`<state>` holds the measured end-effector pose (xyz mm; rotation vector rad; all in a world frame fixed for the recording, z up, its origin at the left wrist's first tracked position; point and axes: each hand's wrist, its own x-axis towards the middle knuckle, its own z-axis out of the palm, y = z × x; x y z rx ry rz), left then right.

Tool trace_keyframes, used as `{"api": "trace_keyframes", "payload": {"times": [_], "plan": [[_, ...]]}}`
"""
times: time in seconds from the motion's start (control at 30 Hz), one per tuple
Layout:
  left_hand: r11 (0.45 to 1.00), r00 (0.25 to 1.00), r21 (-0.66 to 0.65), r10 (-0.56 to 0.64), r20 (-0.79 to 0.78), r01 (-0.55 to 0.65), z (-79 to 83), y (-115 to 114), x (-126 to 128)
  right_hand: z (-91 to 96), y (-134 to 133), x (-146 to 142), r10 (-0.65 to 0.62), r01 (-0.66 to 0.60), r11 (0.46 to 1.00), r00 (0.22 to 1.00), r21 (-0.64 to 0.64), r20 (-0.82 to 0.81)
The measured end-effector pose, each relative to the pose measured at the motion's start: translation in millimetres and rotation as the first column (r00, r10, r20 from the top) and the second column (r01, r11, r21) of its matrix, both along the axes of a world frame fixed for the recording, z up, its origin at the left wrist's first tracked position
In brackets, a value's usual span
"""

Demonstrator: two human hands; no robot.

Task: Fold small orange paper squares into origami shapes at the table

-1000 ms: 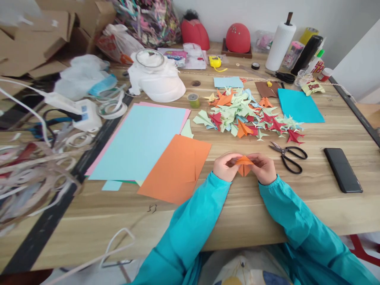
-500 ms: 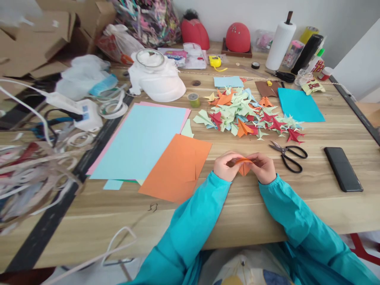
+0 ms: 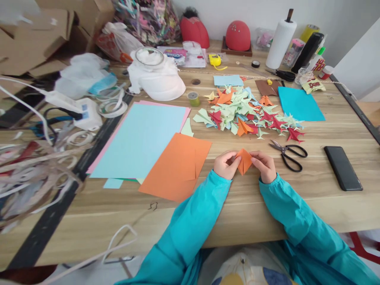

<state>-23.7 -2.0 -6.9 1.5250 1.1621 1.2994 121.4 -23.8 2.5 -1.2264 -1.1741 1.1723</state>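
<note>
Orange paper piece is pinched between left hand and right hand, lower centre; edge-on moments ago, its folded face is now shown.

Light wood-grain desk is lit evenly. Pale grey wall is seen across the upper right of the frame; cardboard boxes are stacked upper left.
</note>
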Motion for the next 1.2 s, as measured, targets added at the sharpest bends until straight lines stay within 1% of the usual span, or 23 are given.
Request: {"api": "trace_keyframes", "payload": {"times": [0.13,0.3,0.4,0.57,0.77,0.93,1.0,1.03,1.1,1.17,1.2], "plan": [[1.000,1.000,0.019,0.004,-0.022,-0.004,-1.7,0.5,-1.5,1.8,0.0,1.1,-0.004,0.004,1.000,1.000,-0.004,0.000],[0.998,1.000,0.064,0.002,-0.030,0.000,5.2,-1.4,0.1,-2.7,1.3,-1.5,0.033,-0.033,0.999,0.999,0.006,-0.031],[0.994,0.998,0.105,-0.022,-0.062,0.028,9.5,-3.3,0.7,-7.7,2.9,-1.6,0.042,-0.042,0.999,0.999,0.030,0.005],[0.986,0.994,0.150,-0.064,-0.086,0.077,11.0,-5.3,0.5,-11.5,4.7,-1.6,0.003,-0.008,0.999,0.996,0.054,0.094],[0.984,0.993,0.167,-0.041,-0.106,0.059,10.7,-4.7,0.7,-8.0,3.9,-0.8,0.008,-0.012,0.999,0.996,0.046,0.083],[0.990,0.995,0.139,-0.017,-0.102,0.031,9.8,-4.4,1.5,-2.9,2.5,-0.9,0.016,-0.020,0.997,0.998,0.069,0.067],[0.995,0.998,0.089,-0.038,-0.056,0.043,10.1,-4.3,2.1,-1.9,2.4,-1.9,0.019,-0.023,0.998,0.997,0.054,0.073],[0.998,0.998,0.034,-0.055,-0.004,0.055,10.4,-4.0,2.5,-1.7,2.5,-2.4,0.019,-0.022,0.999,0.997,0.038,0.076],[0.983,0.981,-0.146,-0.081,0.177,0.108,10.4,-2.8,3.1,-1.9,3.1,-2.9,0.010,-0.011,1.000,0.997,0.013,0.075],[0.920,0.918,-0.335,-0.062,0.391,0.205,9.5,-0.7,3.5,-2.3,4.0,-2.9,-0.010,0.009,1.000,0.998,0.006,0.063],[0.886,0.884,-0.393,-0.040,0.466,0.248,8.7,0.4,3.7,-2.5,4.4,-2.8,-0.020,0.020,1.000,0.998,0.006,0.054]]}}
